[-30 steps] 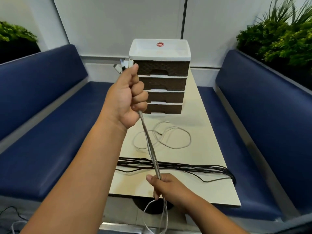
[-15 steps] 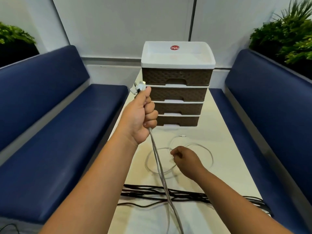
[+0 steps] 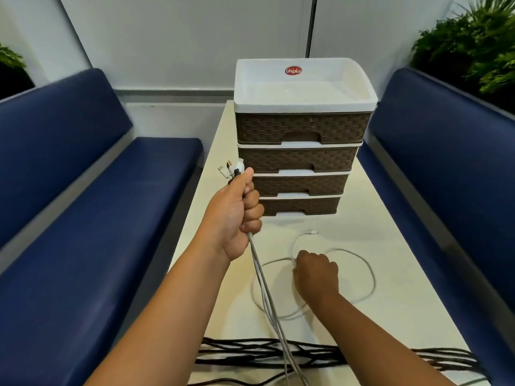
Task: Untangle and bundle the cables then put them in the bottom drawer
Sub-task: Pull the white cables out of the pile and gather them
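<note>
A bundle of grey-white cables [image 3: 267,296] runs taut down from the left hand [image 3: 237,215], which is fisted around it, connector ends [image 3: 232,171] sprouting just above the thumb. Beside that grip, lower and to the right, the right hand [image 3: 316,274] pinches a loose white cable [image 3: 367,277] looped on the table [image 3: 390,246]. Black cables [image 3: 278,355] lie nearer the person. Beyond both hands stands a 4-drawer unit [image 3: 302,140], its bottom drawer [image 3: 301,206] closed.
</note>
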The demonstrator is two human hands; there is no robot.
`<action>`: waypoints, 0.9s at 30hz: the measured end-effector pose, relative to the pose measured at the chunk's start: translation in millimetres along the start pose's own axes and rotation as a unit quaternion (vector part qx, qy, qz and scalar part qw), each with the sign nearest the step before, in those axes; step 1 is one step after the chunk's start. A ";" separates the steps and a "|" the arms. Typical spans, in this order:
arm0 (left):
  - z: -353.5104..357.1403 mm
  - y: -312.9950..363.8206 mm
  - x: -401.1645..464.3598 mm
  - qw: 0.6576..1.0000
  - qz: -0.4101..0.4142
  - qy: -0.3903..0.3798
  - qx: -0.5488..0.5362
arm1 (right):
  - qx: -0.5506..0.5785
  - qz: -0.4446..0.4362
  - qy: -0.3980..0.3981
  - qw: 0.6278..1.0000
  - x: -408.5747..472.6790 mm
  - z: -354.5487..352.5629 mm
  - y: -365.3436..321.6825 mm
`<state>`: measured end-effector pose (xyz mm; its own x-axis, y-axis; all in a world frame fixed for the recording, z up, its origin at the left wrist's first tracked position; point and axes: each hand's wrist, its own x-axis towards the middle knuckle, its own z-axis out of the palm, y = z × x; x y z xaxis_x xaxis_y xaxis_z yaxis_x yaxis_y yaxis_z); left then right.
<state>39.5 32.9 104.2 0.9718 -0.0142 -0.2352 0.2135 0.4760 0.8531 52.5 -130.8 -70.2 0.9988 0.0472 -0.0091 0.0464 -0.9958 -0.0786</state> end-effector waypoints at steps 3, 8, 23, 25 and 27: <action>-4.0 -2.7 3.2 1.000 -0.017 0.004 0.005 | 0.081 0.058 -0.022 0.995 6.1 -2.6 8.7; -4.0 -8.5 5.0 0.999 -0.038 0.007 0.014 | 0.417 0.139 0.057 0.897 14.1 -57.6 29.9; 64.1 -9.8 -23.1 0.996 0.062 -0.038 0.049 | 0.583 -0.108 0.057 0.803 -96.6 -153.1 7.8; 67.7 -9.8 -29.8 0.996 0.075 -0.055 0.008 | 0.573 -0.122 0.029 0.810 -99.5 -141.8 15.6; 70.8 -7.6 -37.6 0.992 0.090 -0.077 -0.038 | 0.513 -0.133 -0.012 0.848 -99.3 -123.6 28.0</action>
<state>8.5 -32.4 139.5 0.9985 -0.0547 -0.0040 0.0333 0.5478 0.8359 -43.8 -173.0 51.7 0.9537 0.2737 0.1248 0.2218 -0.3593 -0.9065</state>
